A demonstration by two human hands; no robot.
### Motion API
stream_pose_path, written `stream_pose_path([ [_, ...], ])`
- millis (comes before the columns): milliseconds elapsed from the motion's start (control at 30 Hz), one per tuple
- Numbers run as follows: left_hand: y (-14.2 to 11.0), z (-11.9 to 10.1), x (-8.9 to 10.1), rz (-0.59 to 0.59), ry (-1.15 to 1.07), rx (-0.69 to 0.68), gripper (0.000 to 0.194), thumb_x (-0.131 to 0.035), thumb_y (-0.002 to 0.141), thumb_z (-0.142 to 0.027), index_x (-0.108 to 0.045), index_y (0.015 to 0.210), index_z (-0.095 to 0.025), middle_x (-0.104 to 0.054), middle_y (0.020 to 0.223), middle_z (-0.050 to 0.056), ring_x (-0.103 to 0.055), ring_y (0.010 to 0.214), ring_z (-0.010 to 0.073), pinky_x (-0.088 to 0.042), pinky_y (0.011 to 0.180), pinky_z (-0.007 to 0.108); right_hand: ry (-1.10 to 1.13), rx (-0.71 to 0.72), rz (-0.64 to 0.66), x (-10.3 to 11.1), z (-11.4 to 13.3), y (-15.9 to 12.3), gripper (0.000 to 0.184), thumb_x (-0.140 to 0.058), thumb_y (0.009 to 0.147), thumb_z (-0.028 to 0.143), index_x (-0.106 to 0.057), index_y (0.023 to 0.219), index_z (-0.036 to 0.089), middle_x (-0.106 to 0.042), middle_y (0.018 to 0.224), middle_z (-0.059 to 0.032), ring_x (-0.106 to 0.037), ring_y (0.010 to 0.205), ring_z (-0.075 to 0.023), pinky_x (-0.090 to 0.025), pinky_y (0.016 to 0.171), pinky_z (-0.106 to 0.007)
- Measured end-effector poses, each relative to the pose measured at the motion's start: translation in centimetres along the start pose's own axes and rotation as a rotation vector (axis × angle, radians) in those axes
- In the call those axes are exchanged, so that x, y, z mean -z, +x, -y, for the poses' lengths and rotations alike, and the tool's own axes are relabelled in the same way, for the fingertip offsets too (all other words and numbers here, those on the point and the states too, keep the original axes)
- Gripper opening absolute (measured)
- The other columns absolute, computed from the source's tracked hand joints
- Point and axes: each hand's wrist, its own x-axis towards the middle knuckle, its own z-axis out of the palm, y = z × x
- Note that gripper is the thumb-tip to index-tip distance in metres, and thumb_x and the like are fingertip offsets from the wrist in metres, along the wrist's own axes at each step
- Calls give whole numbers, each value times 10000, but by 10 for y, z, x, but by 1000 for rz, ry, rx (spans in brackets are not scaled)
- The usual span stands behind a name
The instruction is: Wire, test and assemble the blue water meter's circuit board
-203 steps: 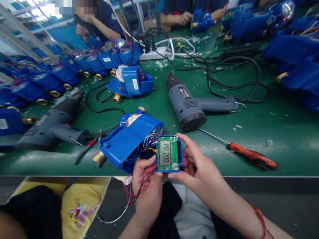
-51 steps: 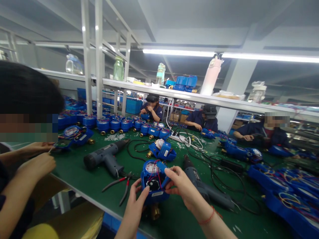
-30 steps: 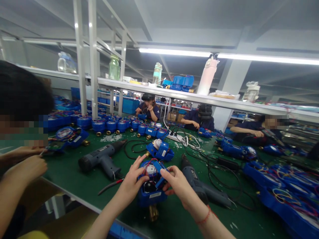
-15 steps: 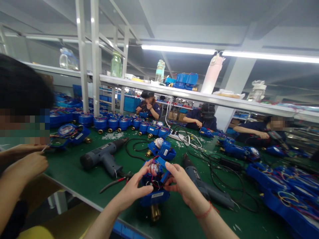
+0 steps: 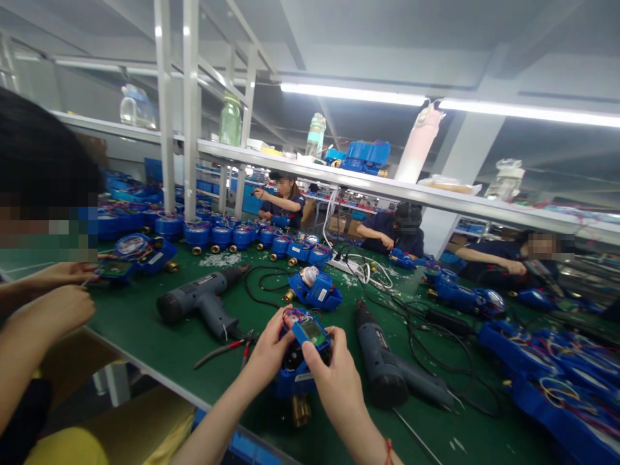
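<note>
A blue water meter (image 5: 294,376) with a brass fitting stands on the green bench (image 5: 159,349) right in front of me. My left hand (image 5: 267,352) grips its left side, fingers curled round the housing by the coloured wires. My right hand (image 5: 334,380) pinches the small blue-framed display board (image 5: 310,331) and holds it over the top of the meter's open housing.
Two grey heat guns (image 5: 202,301) (image 5: 387,368) lie either side of the meter, red-handled pliers (image 5: 225,349) to the left. Another opened meter (image 5: 314,289) sits behind, black cables (image 5: 426,316) beyond. A neighbour's hands (image 5: 51,303) work at far left. Co-workers sit across the bench.
My right hand has come round to the front and now holds the display board flat over the meter's top. My left hand has slid against the housing's left side.
</note>
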Motion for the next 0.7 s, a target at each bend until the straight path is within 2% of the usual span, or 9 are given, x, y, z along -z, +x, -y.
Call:
stream_pose_path([
  [67, 1, 3, 0, -10, 2, 0, 492, -564, 790, -460, -606, 1192, -180, -604, 1288, 137, -487, 1251, 312, -310, 1100, 489, -115, 4, -18, -2, 4, -6, 517, -473, 787, 594, -414, 1141, 221, -591, 1110, -118, -569, 1025, -324, -406, 819, -400],
  [133, 2, 2, 2, -21, 9, -14, 412, -570, 787, -448, -649, 1109, -203, -630, 1231, 119, -488, 1223, 307, -303, 1100, 481, -210, -3, -11, -2, 10, -8, 510, -434, 802, 595, -372, 1151, 229, -581, 1141, -124, -560, 1070, -332, -401, 837, -408],
  [233, 3, -1, 4, -31, 11, -27, 337, -572, 780, -424, -677, 1021, -213, -645, 1166, 102, -489, 1180, 303, -303, 1094, 478, -312, -49, 50, 1, 22, -5, 453, -475, 783, 599, -368, 1049, 249, -629, 1023, -95, -603, 986, -333, -402, 766, -389],
  [333, 2, -3, 3, -44, -6, -5, 324, -556, 787, -406, -675, 1024, -220, -636, 1154, 96, -489, 1163, 299, -321, 1078, 478, -409, -64, 75, 2, 31, -4, 429, -496, 774, 603, -353, 976, 252, -653, 918, -82, -627, 916, -344, -385, 707, -383],
  [500, 0, -1, -2, -83, -48, 37, 351, -520, 815, -405, -657, 1060, -194, -614, 1156, 117, -495, 1159, 293, -329, 1067, 473, -503, -57, 68, 1, 38, -5, 425, -471, 786, 617, -330, 939, 247, -664, 892, -99, -641, 895, -353, -381, 679, -385],
  [700, -1, 2, -4, -95, -103, 56, 335, -504, 836, -392, -667, 1049, -190, -618, 1143, 114, -514, 1152, 283, -363, 1041, 442, -649, 23, 70, 2, 46, 0, 478, -529, 735, 618, -325, 937, 236, -667, 908, -137, -653, 895, -392, -398, 652, -388],
])
